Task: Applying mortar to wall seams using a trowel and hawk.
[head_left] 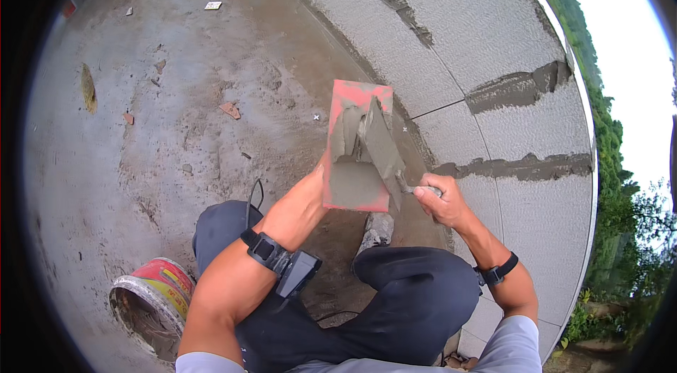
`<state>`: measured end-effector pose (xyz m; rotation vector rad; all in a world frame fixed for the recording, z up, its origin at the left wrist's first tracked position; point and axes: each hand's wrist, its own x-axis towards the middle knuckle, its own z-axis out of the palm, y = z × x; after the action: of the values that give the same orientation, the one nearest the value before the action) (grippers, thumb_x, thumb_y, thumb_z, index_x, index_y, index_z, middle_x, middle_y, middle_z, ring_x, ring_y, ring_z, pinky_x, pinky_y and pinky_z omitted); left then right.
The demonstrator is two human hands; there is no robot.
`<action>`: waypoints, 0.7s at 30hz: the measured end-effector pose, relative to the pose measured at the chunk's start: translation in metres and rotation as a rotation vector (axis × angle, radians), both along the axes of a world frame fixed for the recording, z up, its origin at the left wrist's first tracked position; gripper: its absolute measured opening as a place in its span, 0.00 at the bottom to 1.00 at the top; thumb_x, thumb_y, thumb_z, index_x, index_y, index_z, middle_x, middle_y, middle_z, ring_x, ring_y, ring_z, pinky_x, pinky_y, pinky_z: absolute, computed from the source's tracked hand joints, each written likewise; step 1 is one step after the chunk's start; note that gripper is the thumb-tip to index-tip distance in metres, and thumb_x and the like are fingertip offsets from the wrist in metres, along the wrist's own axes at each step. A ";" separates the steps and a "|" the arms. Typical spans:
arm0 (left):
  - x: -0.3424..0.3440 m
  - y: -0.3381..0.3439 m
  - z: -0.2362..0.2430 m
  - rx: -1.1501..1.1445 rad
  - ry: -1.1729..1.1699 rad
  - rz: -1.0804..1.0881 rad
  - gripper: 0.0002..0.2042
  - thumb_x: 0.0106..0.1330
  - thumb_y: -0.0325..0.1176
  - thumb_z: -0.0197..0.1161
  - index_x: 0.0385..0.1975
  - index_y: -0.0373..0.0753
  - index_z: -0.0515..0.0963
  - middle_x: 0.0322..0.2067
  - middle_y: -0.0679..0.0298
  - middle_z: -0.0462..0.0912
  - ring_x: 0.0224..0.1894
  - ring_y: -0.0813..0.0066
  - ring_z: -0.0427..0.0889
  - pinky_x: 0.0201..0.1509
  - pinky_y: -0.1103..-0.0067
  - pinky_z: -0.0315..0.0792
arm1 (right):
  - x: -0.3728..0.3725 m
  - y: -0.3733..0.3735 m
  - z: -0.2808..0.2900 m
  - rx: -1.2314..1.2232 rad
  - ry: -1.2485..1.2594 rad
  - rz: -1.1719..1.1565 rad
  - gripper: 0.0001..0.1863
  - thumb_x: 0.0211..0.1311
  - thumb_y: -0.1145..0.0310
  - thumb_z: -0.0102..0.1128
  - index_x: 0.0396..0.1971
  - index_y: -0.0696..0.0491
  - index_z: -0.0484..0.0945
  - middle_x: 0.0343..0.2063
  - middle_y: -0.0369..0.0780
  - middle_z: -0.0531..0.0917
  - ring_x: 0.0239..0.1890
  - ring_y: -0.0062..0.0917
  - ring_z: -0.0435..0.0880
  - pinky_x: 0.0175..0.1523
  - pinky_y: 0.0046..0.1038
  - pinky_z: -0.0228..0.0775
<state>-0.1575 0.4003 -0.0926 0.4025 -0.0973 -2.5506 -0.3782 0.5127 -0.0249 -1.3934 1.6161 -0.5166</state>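
Grey wet mortar on the red rectangular board could slide off if tilted beneath the smeared flat metal trowel. The right hand curls its fingers round the trowel's handle; the left fingers' grip is hidden.

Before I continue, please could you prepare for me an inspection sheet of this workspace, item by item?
Surface: grey floor, stained and smeared.
Job's things: pinkish-red board carrying grey mortar; trowel over it; light panels with mortar bands along some joints; bucket at lower left, grey-coated inside.
Clutter: reddish fragment, white piece and brown leaf-shaped thing on the floor.
Hands: right hand grips the trowel; left hand is hidden under the board.
Cables: thin black cable loops beside the left knee; its ends are unclear.
Surroundings: green trees and bright sky beyond the panels, at right.
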 end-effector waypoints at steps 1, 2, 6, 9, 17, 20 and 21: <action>0.002 0.000 -0.004 0.009 -0.058 -0.036 0.16 0.72 0.48 0.49 0.46 0.44 0.75 0.38 0.68 0.80 0.38 0.76 0.80 0.39 0.74 0.77 | -0.015 0.016 -0.010 -0.005 -0.010 -0.009 0.20 0.64 0.57 0.60 0.20 0.56 0.71 0.13 0.36 0.72 0.16 0.16 0.69 0.22 0.25 0.59; 0.006 -0.003 -0.011 -0.003 -0.078 -0.037 0.16 0.72 0.48 0.49 0.46 0.44 0.75 0.38 0.68 0.80 0.38 0.76 0.80 0.39 0.74 0.77 | -0.027 0.031 -0.020 -0.010 0.097 0.026 0.19 0.63 0.57 0.61 0.21 0.56 0.72 0.13 0.37 0.71 0.16 0.18 0.70 0.23 0.26 0.60; 0.014 -0.006 -0.047 -0.193 0.066 -0.046 0.12 0.65 0.28 0.60 0.47 0.39 0.75 0.40 0.66 0.80 0.38 0.77 0.80 0.38 0.77 0.78 | -0.071 0.088 -0.022 0.050 0.428 -0.090 0.18 0.60 0.57 0.62 0.22 0.57 0.73 0.14 0.41 0.70 0.17 0.23 0.71 0.26 0.30 0.63; 0.039 -0.011 -0.072 -0.352 -0.167 -0.099 0.13 0.66 0.29 0.60 0.50 0.40 0.74 0.40 0.68 0.79 0.38 0.80 0.79 0.37 0.78 0.77 | -0.063 0.131 -0.022 -0.055 0.564 -0.265 0.19 0.60 0.55 0.61 0.23 0.58 0.73 0.14 0.43 0.71 0.18 0.27 0.73 0.27 0.33 0.65; 0.026 -0.010 -0.065 -0.959 -0.866 -0.083 0.11 0.71 0.37 0.54 0.45 0.38 0.71 0.31 0.68 0.72 0.29 0.81 0.71 0.32 0.81 0.72 | -0.097 0.236 -0.181 0.353 0.462 -0.486 0.20 0.57 0.55 0.59 0.28 0.60 0.74 0.19 0.51 0.79 0.24 0.46 0.79 0.32 0.40 0.70; 0.012 0.004 -0.035 0.080 -0.198 -0.017 0.12 0.72 0.38 0.51 0.46 0.37 0.69 0.27 0.68 0.66 0.26 0.80 0.66 0.29 0.80 0.66 | -0.123 0.234 -0.225 0.283 0.741 -0.566 0.19 0.57 0.56 0.59 0.29 0.60 0.76 0.22 0.53 0.81 0.29 0.48 0.82 0.35 0.42 0.72; 0.015 0.005 -0.038 0.071 -0.210 -0.025 0.12 0.72 0.38 0.51 0.46 0.37 0.69 0.27 0.68 0.66 0.26 0.80 0.66 0.29 0.80 0.66 | -0.131 0.225 -0.240 0.263 0.805 -0.573 0.19 0.57 0.56 0.59 0.30 0.60 0.76 0.24 0.54 0.82 0.31 0.48 0.83 0.37 0.43 0.73</action>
<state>-0.1424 0.4051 -0.1306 0.7006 -0.0894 -2.5340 -0.5089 0.7381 -0.2650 -0.9616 2.6543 -0.0220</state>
